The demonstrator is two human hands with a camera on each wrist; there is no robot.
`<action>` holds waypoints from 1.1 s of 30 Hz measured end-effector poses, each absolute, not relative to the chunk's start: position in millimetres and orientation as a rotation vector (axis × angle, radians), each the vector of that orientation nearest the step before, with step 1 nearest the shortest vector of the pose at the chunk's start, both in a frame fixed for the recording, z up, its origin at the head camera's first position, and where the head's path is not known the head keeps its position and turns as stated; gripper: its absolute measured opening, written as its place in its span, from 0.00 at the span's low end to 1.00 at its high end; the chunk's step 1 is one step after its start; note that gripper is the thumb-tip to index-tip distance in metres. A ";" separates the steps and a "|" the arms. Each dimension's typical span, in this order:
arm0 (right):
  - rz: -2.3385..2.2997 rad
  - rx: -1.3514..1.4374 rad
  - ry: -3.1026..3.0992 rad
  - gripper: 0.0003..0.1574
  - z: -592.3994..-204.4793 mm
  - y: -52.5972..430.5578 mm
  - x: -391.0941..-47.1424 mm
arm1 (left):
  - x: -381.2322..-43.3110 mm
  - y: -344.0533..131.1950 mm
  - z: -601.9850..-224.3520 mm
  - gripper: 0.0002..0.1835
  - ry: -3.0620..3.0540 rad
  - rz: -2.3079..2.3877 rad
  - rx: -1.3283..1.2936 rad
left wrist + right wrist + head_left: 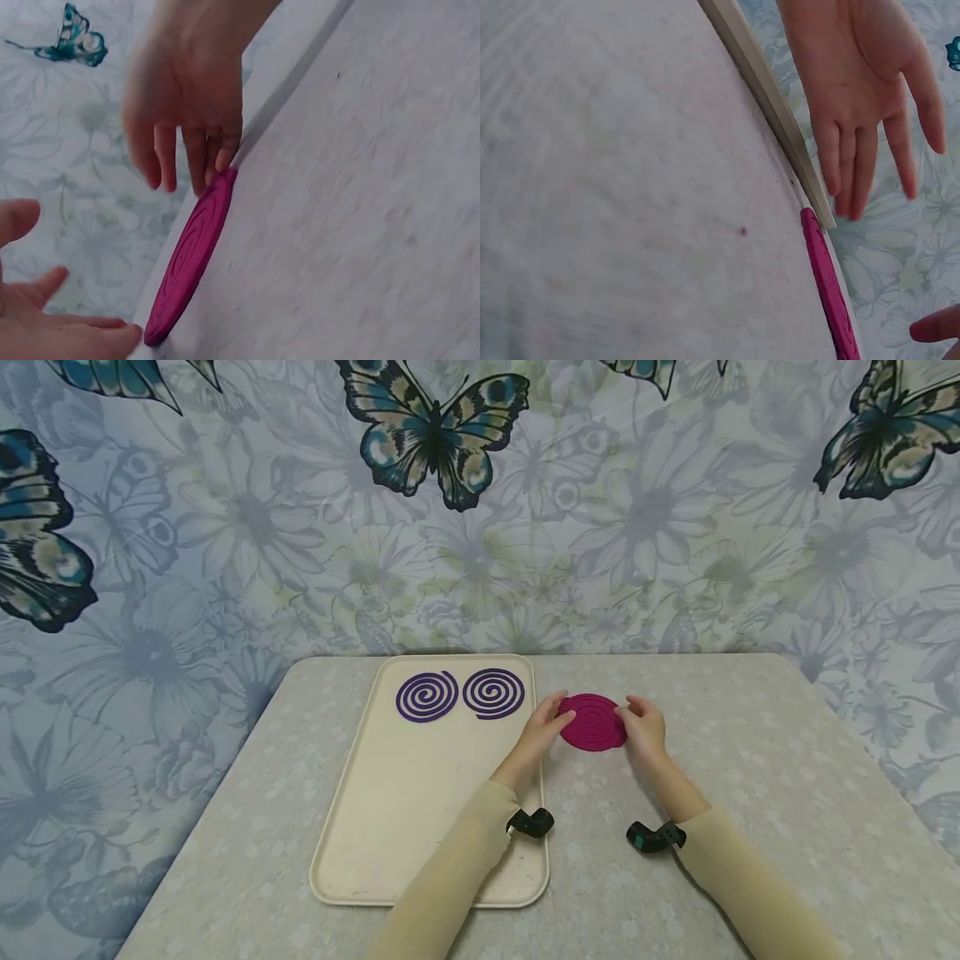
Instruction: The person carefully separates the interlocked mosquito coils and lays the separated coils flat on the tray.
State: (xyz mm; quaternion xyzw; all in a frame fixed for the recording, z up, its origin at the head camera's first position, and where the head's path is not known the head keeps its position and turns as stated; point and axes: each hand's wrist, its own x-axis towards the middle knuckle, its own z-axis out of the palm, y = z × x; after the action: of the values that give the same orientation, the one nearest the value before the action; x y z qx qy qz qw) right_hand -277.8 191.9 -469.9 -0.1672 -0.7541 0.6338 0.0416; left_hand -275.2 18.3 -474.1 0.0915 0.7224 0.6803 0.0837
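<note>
A magenta disc [592, 722] with spiral rings on its face lies on the table just right of the tray, between my two hands. My left hand [543, 724] is at its left edge, thumb and fingers spread and fairly straight. At the opposite edge is my right hand [643, 724], its fingers relaxed and fingertips close by the rim. The left wrist view shows the disc [191, 259] almost edge-on, with the right hand [187, 90] at its far end. Long straight fingers show on the left hand [862, 82] in the right wrist view.
A cream tray [390, 827] stands left of the disc, partly under my left forearm. Two purple spirals [427, 697] lie side by side at its far end. The pale patterned table [780, 760] reaches back to a wall covering [645, 568] with butterflies and flowers.
</note>
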 end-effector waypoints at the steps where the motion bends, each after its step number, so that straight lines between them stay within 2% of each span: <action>1: 1.883 -0.490 -2.367 0.31 -470.5 191.9 -275.8 | -273.4 20.4 -474.7 0.28 2.150 1.996 0.258; 6: 1.707 -0.384 -2.527 0.33 -474.1 191.0 -269.9 | -263.7 28.5 -481.1 0.31 2.234 1.933 0.199; 12: 1.717 -0.362 -2.503 0.30 -479.0 190.7 -270.2 | -258.1 29.6 -487.3 0.30 2.119 2.122 0.104; 17: 1.947 -0.477 -2.303 0.32 -480.6 192.0 -275.4 | -259.8 28.1 -487.2 0.27 2.076 2.196 0.021; 23: 2.208 -0.607 -2.091 0.38 -476.8 196.3 -278.1 | -262.4 28.2 -483.8 0.24 2.048 2.214 -0.021; 33: 2.500 -0.433 -1.959 0.44 -446.0 191.0 -268.7 | -269.7 5.9 -460.8 0.18 2.073 2.470 -0.048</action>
State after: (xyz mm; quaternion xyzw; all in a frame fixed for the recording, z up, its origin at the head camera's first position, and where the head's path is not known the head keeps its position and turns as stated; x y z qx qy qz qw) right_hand -268.7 191.0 -446.0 -0.1351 -0.6107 0.7796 -0.0320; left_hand -269.7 5.9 -460.8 -0.0150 0.6421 0.7653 -0.0417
